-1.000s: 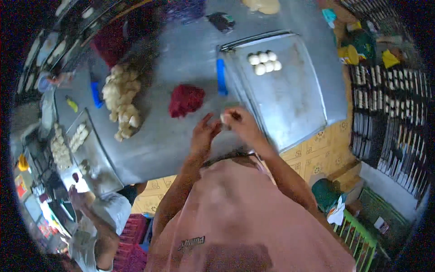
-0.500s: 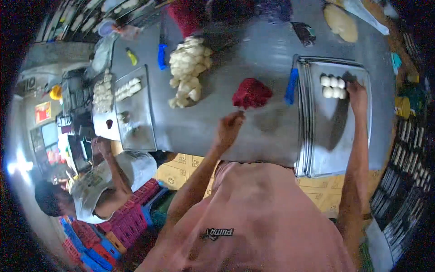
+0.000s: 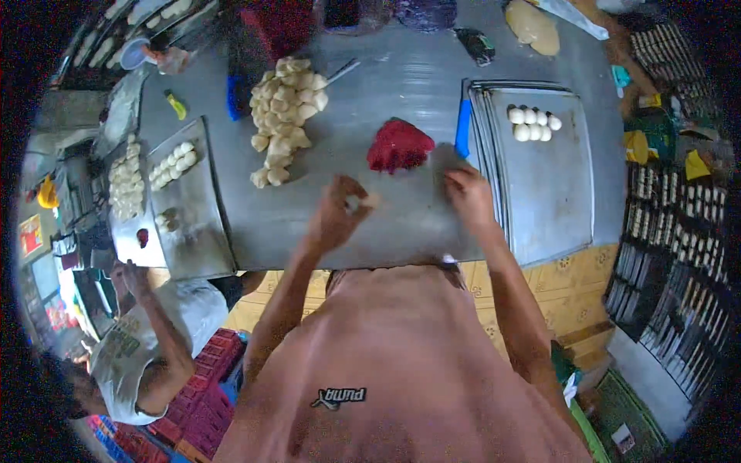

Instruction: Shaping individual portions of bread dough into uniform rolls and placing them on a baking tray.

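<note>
Head view: right hand (image 3: 468, 197) has left tray (image 3: 556, 208); left hand (image 3: 340, 212) pinches dough piece (image 3: 369, 201).

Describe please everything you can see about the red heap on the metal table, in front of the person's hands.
The red heap is a small mound of deep red, soft-looking paste or filling, roughly triangular from above, with a rough, ridged surface. It lies directly on the grey metal table, between the pile of pale dough pieces and the blue-handled tool beside the baking tray. Nothing touches it: the left hand and right hand are nearer the table's edge, apart from it.
</note>
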Available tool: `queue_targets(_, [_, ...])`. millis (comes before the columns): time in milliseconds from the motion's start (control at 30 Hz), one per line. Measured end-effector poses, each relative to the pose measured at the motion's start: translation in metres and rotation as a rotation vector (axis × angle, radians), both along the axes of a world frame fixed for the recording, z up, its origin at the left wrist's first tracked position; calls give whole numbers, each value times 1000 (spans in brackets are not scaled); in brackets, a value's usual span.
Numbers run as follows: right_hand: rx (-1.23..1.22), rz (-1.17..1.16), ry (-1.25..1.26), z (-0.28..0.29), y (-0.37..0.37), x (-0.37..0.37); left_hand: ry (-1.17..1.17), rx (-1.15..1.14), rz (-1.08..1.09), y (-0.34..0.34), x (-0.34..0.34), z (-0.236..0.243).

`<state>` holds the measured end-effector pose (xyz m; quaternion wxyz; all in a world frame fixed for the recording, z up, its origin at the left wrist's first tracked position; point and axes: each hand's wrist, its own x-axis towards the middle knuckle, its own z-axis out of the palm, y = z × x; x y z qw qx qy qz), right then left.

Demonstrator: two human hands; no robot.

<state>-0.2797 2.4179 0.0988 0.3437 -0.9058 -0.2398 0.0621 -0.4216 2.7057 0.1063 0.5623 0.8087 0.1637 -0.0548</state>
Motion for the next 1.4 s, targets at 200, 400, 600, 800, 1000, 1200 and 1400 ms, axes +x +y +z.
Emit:
queue_targets(200, [-92,83,-327,-27,40,32,117,-341,49,-69,-34,-23])
queue_targets(400, [14,171,-77,-77,33,61,183,-318,63,-78,-45,-14])
queue_targets(600, [-308,455,-227,-60,37,88,276,-440,220,-90,-17,-17])
queue_targets(800, [-119,319,919,4,20,66,191,-797,386,-104,15,-26])
queue_targets(1000, [95,255,-59,9,17,-35,179,-769,361,-110,33,-27])
queue_targets(1200, [263,-138,267,9,22,-56,255,-839,199,-88,27,-35])
queue_targets(1400, [320,-118,742,15,26,-49,163,-453,-151,-80,29,-16])
